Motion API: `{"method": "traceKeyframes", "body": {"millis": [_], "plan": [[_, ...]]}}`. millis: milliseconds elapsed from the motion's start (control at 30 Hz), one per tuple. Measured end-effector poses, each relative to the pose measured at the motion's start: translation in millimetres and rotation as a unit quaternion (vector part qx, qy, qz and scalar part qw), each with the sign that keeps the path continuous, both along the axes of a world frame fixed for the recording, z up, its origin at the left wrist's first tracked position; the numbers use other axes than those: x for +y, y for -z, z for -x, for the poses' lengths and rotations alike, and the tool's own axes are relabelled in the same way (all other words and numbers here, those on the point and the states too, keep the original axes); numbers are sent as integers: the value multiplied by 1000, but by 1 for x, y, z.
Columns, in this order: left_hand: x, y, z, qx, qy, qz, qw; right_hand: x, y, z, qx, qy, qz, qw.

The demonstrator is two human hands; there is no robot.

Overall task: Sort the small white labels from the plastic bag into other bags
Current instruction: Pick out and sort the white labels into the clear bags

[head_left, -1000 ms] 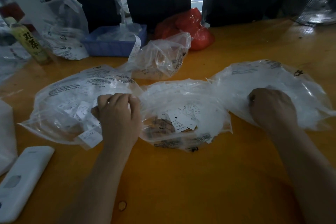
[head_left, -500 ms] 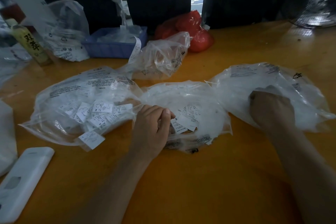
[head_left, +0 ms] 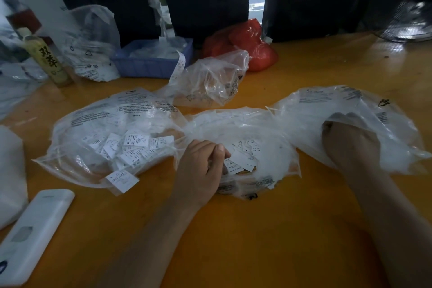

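The left hand [head_left: 201, 168] sat at the mouth of the middle bag [head_left: 261, 138], fingers [head_left: 218, 150] curled in with the thumb, and the labels [head_left: 243, 161] lay just to the right of the fingertips, touching or all but touching them. Whether a label was already pinched there, I could not tell; the knuckles hid the pads. That hand was plainly the nearer one to the pile. The right hand [head_left: 349, 145] was well off to the right, balled into a fist and buried in the right bag [head_left: 350, 110], gripping the film bunched over it.

The loose labels in the middle bag were small, flat paper rectangles, printed black on white, lying every which way with no common long axis; the nearest one ran roughly left to right. More of them lay spread in the left bag [head_left: 112, 128], some reading XS, S, L. All three bags were thin, crinkled clear film with printed warnings, limp and glossy on the smooth orange worktop [head_left: 292, 229]. Film like that would likely slide and bunch under a pinch.
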State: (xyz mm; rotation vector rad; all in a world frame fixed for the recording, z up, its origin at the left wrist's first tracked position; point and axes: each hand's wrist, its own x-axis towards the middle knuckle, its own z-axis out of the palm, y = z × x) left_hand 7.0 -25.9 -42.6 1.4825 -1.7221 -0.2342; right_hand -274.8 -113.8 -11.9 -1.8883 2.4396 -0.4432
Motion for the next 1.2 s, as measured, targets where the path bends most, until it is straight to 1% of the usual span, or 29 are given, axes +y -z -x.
{"method": "traceKeyframes", "body": {"millis": [67, 133, 200, 267, 333, 433, 500, 533, 667, 767, 867, 967, 1100, 1200], "plan": [[0, 1, -1, 2, -3, 3, 1000, 2, 2, 3, -16, -13, 74, 997], [0, 1, -2, 2, -5, 5, 1000, 6, 2, 0, -59, -34, 124, 990], [0, 1, -1, 8, -3, 4, 1000, 12, 0, -10, -139, -78, 156, 975], [2, -2, 1, 26, 8, 3, 1000, 25, -2, -30, -229, -136, 186, 946], [5, -5, 3, 72, 34, -16, 997, 41, -2, -53, -293, -213, 199, 911], [8, -7, 6, 191, 87, -105, 972, 58, 8, -77, -326, -324, 197, 866], [8, -8, 7, 239, 107, -155, 953, 64, 13, -89, -348, -369, 185, 842], [7, -7, 7, 259, 113, -165, 945, 65, 16, -92, -363, -374, 172, 836], [4, -5, 5, 286, 97, -147, 942, 60, 23, -94, -400, -354, 122, 837], [4, -6, 4, 299, 80, -152, 939, 57, 26, -91, -422, -350, 99, 830], [5, -8, 6, 322, 82, -150, 931, 57, 28, -90, -415, -360, 86, 831], [7, -9, 9, 358, 99, -166, 913, 58, 26, -90, -414, -374, 76, 826], [5, -4, 8, 359, 78, -158, 916, 59, 27, -92, -398, -385, 49, 831], [3, -4, 6, 404, 71, -155, 899, 58, 27, -91, -413, -369, 44, 832]]}}
